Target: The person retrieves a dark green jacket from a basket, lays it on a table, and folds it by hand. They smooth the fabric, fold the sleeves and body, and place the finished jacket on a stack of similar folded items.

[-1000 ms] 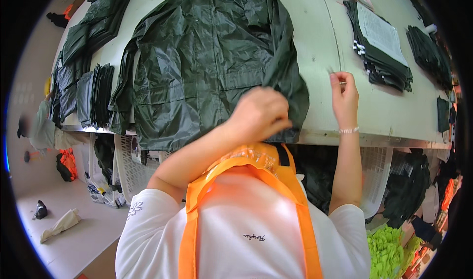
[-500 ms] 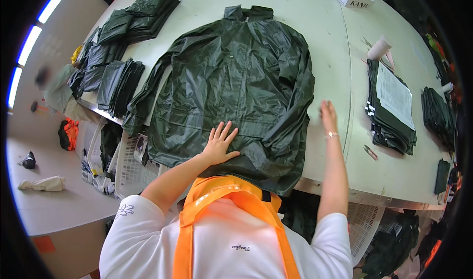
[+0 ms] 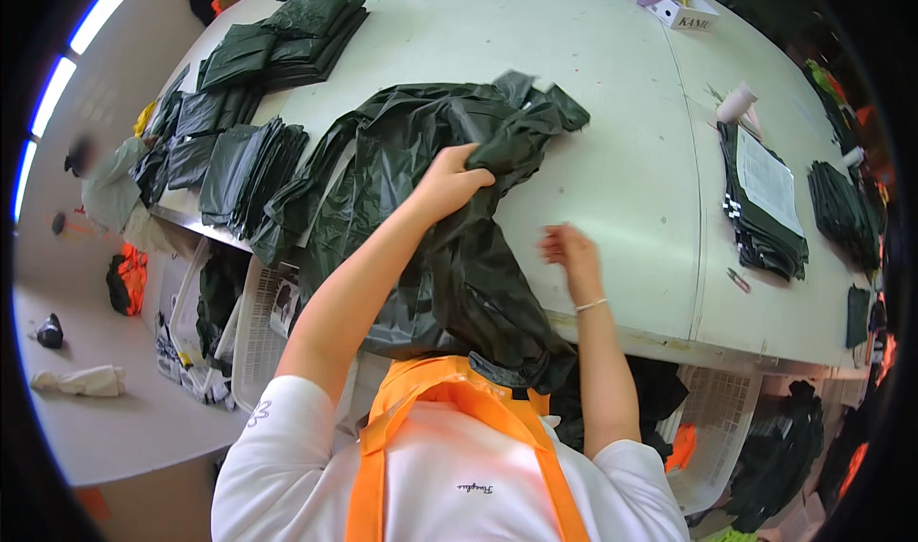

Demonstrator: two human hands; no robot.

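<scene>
A dark green, shiny rain jacket [image 3: 392, 207] lies bunched on the pale table in front of me, its lower part hanging over the near edge. My left hand [image 3: 454, 180] is closed on the jacket's upper body, lifting a gathered fold. The collar [image 3: 516, 88] points away to the far right of that hand, tilted. To the right of the jacket, my right hand [image 3: 572, 247] hovers over the bare tabletop, fingers curled and slightly blurred. I see nothing in it, though its palm side is partly hidden.
Stacks of folded dark garments [image 3: 253, 174] line the table's left side. At right are a garment pile with a paper sheet [image 3: 768, 180], a pale cone [image 3: 736, 103] and small snips [image 3: 738, 280]. A white box [image 3: 679, 8] stands far right. White baskets [image 3: 717, 427] sit below the edge.
The jacket, flat before, is now gathered, with its right side pulled in to the left. My left hand has gone from lying flat to gripping it higher up. My right hand has shifted left and nearer.
</scene>
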